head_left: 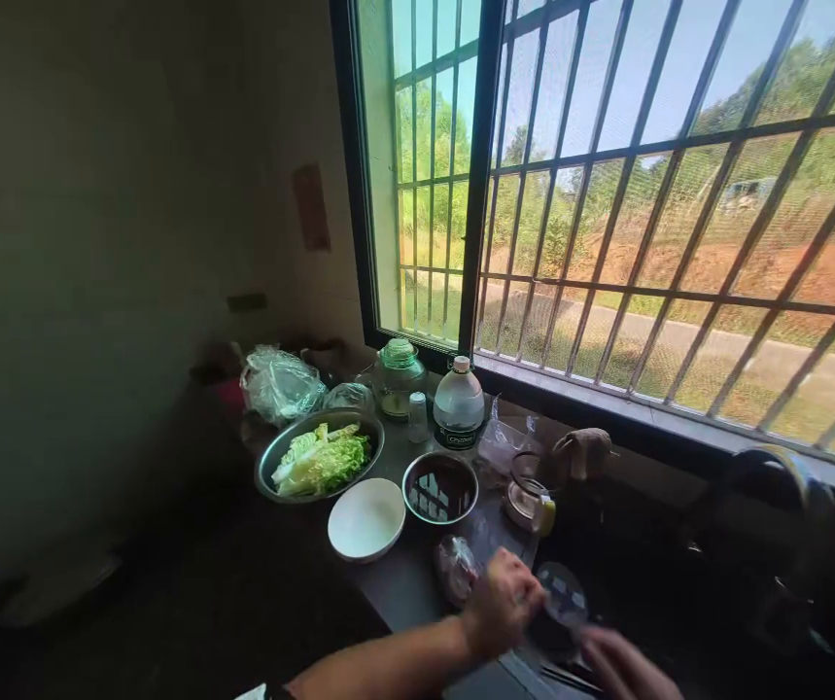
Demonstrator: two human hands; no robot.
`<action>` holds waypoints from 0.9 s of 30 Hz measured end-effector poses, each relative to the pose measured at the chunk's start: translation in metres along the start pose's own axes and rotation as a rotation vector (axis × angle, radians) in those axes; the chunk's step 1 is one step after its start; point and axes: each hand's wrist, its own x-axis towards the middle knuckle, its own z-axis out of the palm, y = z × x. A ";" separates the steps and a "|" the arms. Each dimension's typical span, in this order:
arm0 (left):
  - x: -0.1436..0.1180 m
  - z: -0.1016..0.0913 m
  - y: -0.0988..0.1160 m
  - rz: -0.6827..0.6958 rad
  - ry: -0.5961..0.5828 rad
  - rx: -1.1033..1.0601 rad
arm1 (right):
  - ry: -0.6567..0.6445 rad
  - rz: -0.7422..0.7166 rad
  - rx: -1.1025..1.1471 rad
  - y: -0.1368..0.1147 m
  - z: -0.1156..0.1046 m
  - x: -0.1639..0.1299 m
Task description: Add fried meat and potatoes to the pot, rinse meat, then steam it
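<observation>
Bundle [453, 567] beside left hand [503, 600]: long axis roughly away from camera, rounded, crinkly clear plastic. Left grip curled closed (contents hidden); right hand [617, 664] blurred, can't tell grip.

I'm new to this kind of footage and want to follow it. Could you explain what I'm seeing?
No machine here: these are a person's bare hands, filmed by one head-worn camera looking forward and down. On the counter, by a barred window, sit leafy greens in a metal bowl, a white bowl, a dark-looking bowl, a large bottle and a jar. The left hand is curled beside a shiny, plastic-looking bundle; the right hand is blurred. I can't tell what either holds, if anything.
</observation>
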 end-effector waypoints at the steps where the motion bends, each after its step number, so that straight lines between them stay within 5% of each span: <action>1: 0.028 -0.035 -0.018 -0.079 0.110 -0.035 | -0.010 0.003 -0.018 -0.012 0.014 0.042; 4: 0.125 -0.130 -0.087 -0.151 0.361 -0.172 | -0.095 -0.051 -0.252 -0.044 0.063 0.202; 6: 0.193 -0.175 -0.133 -0.190 0.573 -0.226 | -0.110 0.008 -0.499 -0.062 0.094 0.315; 9: 0.282 -0.208 -0.186 -0.331 0.694 -0.301 | -0.149 0.266 -0.697 -0.078 0.135 0.445; 11: 0.324 -0.211 -0.210 -0.416 0.620 -0.378 | -0.224 0.380 -0.737 -0.078 0.162 0.492; 14: 0.362 -0.202 -0.233 -0.431 0.423 -0.543 | -0.282 0.499 -0.777 -0.064 0.198 0.514; 18: 0.376 -0.186 -0.255 -0.426 0.317 -0.676 | -0.180 0.532 -0.821 -0.041 0.221 0.504; 23: 0.377 -0.174 -0.268 -0.386 0.261 -0.795 | -0.183 0.304 -0.915 -0.028 0.211 0.494; 27: 0.377 -0.174 -0.266 -0.421 0.250 -0.909 | -0.445 0.138 -0.948 -0.033 0.192 0.502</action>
